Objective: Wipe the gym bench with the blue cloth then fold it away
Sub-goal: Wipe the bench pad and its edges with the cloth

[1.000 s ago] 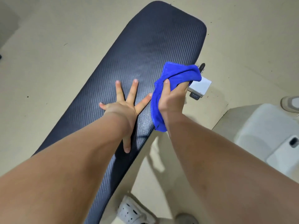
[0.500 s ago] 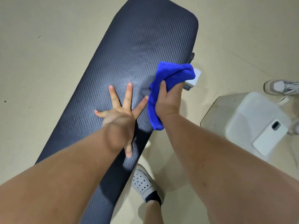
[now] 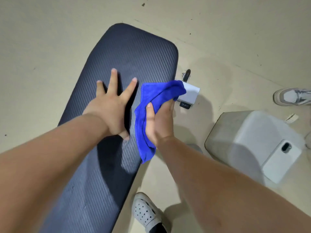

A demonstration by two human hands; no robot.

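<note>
Gym bench (image 3: 127, 68): dark ribbed pad running from near-left to far-centre over the pale floor (image 3: 42, 39). Left hand (image 3: 111, 106) over mid-pad, fingers spread, empty; a second ago it lay flat, now looks lifted, blurred. Right hand (image 3: 159, 121) clamped on the bunched blue cloth (image 3: 151, 115) at the pad's right edge, position barely changed. Judgement: bracing hand releasing, edge wipe ending; folding not begun.

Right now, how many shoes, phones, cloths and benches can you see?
Shoes: 2, a white perforated clog and a grey-white sneaker
Phones: 1, a white smartphone
Cloths: 1, a blue microfibre cloth
Benches: 1, a dark padded gym bench
Total: 5
</note>
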